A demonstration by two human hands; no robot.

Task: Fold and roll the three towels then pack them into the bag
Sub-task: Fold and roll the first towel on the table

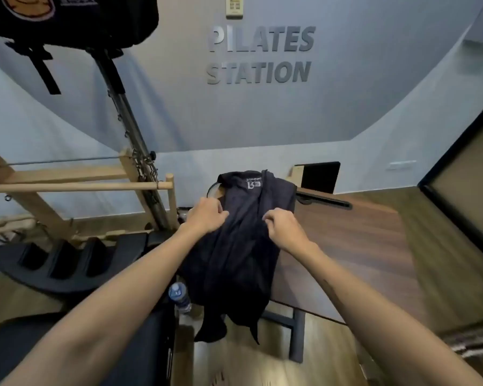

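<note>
A dark navy towel [234, 263] with a small white logo near its top edge hangs in front of me, held up over the left end of a brown wooden table [354, 246]. My left hand [207, 215] grips the cloth near its upper left. My right hand [283, 227] pinches a fold of it near the upper right. The towel's lower end dangles past the table edge toward the floor. No bag for packing and no other towels are visible to me.
A water bottle [179, 296] stands low beside the towel. Wooden pilates equipment [76, 186] with a black padded carriage [53, 263] fills the left. A black bag [67, 18] hangs at the upper left. A dark monitor [319, 176] sits at the table's far end.
</note>
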